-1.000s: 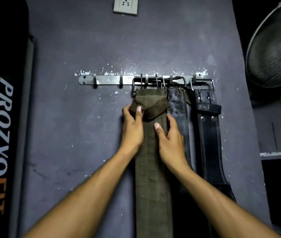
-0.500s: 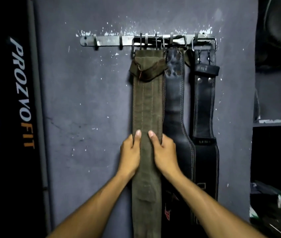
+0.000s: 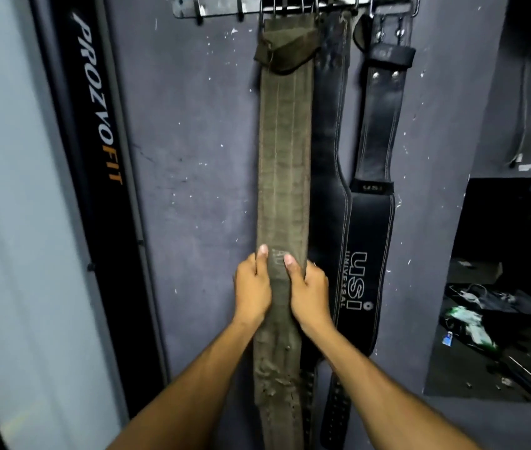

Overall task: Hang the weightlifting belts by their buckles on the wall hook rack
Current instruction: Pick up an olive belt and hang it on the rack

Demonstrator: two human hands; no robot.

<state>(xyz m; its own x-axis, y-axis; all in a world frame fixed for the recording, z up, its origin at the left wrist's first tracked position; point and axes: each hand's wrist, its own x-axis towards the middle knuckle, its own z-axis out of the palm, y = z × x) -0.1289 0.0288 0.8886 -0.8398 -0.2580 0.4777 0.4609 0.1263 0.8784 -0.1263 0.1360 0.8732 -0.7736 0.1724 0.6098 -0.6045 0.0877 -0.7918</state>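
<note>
Both hands, left (image 3: pixel 252 289) and right (image 3: pixel 309 292), grip the hanging olive belt (image 3: pixel 283 164) by its edges; it looks thick, stiff, fairly heavy.

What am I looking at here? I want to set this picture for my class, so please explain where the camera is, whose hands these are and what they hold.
No machine is here: a person wears a camera on the head, looking forward and down at a wall. At the top is a metal hook rack. Three belts hang from it: a green belt, a black belt beside it, and a USI belt on the right. The left hand and right hand grip the green belt's edges, thumbs on its front.
</note>
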